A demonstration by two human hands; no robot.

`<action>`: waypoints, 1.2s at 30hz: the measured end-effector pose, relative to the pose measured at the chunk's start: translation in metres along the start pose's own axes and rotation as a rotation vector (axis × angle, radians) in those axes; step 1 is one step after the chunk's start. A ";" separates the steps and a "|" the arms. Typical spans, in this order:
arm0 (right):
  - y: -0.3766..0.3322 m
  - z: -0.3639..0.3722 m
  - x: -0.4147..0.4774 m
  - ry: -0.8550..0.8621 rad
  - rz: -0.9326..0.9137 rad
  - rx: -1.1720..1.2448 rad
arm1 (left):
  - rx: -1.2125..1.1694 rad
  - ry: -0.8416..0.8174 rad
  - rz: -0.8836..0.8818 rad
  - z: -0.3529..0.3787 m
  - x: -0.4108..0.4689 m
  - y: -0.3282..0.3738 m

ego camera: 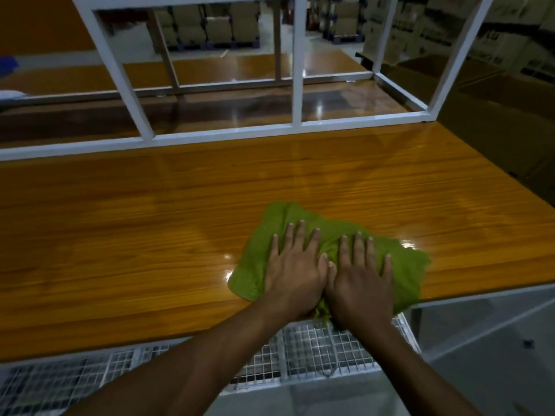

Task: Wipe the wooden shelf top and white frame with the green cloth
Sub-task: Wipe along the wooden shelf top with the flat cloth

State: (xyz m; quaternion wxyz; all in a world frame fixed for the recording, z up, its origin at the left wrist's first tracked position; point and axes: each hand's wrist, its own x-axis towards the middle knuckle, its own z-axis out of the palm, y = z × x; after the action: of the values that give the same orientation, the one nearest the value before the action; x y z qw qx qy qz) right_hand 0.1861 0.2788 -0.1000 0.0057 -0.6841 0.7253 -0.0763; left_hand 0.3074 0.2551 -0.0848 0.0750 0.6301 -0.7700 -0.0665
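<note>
**Pressing the green cloth to the wood with 2 hands**

Head view: the green cloth (pixel 282 217) lies crumpled on the glossy wooden shelf top (pixel 150 220), well on the near side of the white frame (pixel 297 70) and towards that frame's right end. Both hands lie on it side by side, thumbs touching. The left hand (pixel 292 268) and the right hand (pixel 360 280) are flat, fingers straight and spread, pressing down rather than gripping; neither closes on the fabric. A fold of cloth spills over the board's edge farthest from the frame, just above the wire mesh (pixel 315 349). Beyond the frame stand stacked cardboard boxes (pixel 216 28).

By my reading, this is a stroke on the board; the frame looks not yet reached. The main risk is the cloth sliding off that far-from-frame edge onto the mesh, since only palm pressure holds it and the surface is slick. A bunched cloth could also skip patches, and a hard push towards the frame could jam fingers against its lower rail.
</note>
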 end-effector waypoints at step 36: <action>-0.121 0.026 0.200 -0.143 -0.290 0.021 | 0.014 0.035 -0.323 -0.019 0.152 -0.144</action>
State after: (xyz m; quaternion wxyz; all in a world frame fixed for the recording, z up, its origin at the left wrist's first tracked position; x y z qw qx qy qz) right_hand 0.2965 0.0716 -0.0918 0.0531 -0.7854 0.6158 -0.0351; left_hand 0.4199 0.0778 -0.0897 0.0723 0.7472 -0.6578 -0.0614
